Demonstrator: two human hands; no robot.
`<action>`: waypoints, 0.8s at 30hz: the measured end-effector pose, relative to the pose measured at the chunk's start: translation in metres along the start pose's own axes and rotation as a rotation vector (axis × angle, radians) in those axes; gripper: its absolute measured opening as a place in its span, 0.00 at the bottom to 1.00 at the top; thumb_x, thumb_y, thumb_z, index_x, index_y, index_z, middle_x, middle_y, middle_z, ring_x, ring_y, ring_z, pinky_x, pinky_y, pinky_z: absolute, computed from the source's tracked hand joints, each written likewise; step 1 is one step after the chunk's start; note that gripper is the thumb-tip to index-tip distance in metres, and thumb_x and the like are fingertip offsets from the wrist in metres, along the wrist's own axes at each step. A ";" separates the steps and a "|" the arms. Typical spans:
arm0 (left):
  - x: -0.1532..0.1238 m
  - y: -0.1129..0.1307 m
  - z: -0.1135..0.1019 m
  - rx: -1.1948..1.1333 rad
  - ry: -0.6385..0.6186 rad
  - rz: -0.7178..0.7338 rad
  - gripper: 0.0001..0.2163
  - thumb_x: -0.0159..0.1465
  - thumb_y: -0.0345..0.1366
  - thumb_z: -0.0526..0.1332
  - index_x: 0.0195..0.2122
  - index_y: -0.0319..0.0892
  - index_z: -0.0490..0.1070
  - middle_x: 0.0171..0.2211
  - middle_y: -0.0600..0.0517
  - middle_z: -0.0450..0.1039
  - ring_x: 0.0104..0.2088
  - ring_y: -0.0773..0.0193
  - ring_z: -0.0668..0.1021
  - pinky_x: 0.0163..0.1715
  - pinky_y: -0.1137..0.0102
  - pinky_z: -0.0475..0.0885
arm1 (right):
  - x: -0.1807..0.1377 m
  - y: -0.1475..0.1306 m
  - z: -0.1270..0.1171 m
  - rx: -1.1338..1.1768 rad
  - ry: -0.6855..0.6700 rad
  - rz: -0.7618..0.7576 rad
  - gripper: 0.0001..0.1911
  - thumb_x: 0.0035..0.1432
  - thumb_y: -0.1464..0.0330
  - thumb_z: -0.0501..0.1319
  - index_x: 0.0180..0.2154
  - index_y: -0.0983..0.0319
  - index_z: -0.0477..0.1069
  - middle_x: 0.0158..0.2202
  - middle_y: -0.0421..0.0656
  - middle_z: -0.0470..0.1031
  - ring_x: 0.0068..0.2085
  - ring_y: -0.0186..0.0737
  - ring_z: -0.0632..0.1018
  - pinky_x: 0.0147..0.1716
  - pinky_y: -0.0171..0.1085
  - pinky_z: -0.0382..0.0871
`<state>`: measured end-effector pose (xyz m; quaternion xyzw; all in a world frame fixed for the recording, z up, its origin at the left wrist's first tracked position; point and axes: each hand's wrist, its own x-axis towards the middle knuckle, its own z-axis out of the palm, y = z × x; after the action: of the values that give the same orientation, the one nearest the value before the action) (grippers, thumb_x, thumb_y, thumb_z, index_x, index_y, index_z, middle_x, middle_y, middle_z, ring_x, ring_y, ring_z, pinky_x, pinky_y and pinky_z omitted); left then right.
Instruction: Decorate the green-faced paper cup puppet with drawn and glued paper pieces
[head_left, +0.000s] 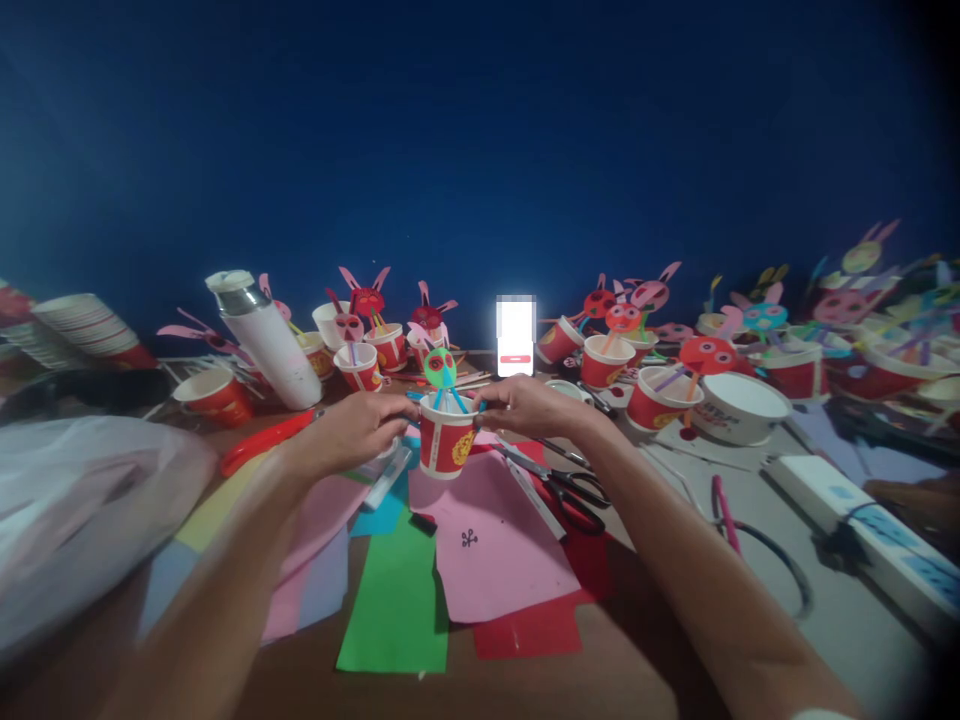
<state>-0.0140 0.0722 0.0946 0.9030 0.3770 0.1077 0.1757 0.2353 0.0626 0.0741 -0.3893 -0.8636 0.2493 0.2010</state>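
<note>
A red and white paper cup (445, 437) is held up over sheets of coloured paper (487, 535). A green paper bunny face (439, 368) on blue straws sticks out of its top. My left hand (361, 428) pinches the cup's left rim, fingers closed. My right hand (526, 405) pinches the right rim beside a blue straw, fingers closed too.
Black scissors (571, 487) and a red cutter (264, 441) lie beside the paper. A white flask (264, 338), a lit phone (516, 335) and several cups with paper bunnies (651, 385) stand behind. A white power strip (855, 525) lies right, a plastic bag (82, 500) left.
</note>
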 end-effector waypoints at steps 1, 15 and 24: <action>0.000 0.001 0.000 0.034 0.011 0.020 0.12 0.61 0.32 0.51 0.40 0.41 0.72 0.35 0.51 0.74 0.36 0.63 0.74 0.36 0.72 0.66 | 0.000 0.000 0.000 -0.008 -0.002 -0.004 0.07 0.55 0.70 0.55 0.33 0.59 0.73 0.30 0.38 0.73 0.30 0.33 0.70 0.28 0.31 0.59; -0.002 0.001 0.004 0.010 0.144 0.036 0.12 0.57 0.28 0.50 0.38 0.42 0.69 0.38 0.52 0.74 0.39 0.62 0.74 0.40 0.70 0.66 | 0.000 -0.002 0.001 -0.006 0.079 0.024 0.06 0.55 0.70 0.55 0.33 0.61 0.71 0.28 0.39 0.71 0.28 0.32 0.67 0.27 0.30 0.58; -0.003 0.003 0.003 0.010 0.141 -0.038 0.19 0.57 0.29 0.53 0.51 0.47 0.61 0.37 0.53 0.73 0.34 0.63 0.75 0.34 0.70 0.67 | -0.002 0.000 -0.002 -0.070 0.060 -0.030 0.09 0.56 0.69 0.55 0.37 0.60 0.73 0.30 0.39 0.73 0.30 0.32 0.70 0.30 0.31 0.59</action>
<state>-0.0134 0.0670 0.0929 0.8868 0.4060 0.1659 0.1461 0.2377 0.0613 0.0752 -0.3906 -0.8711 0.2042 0.2168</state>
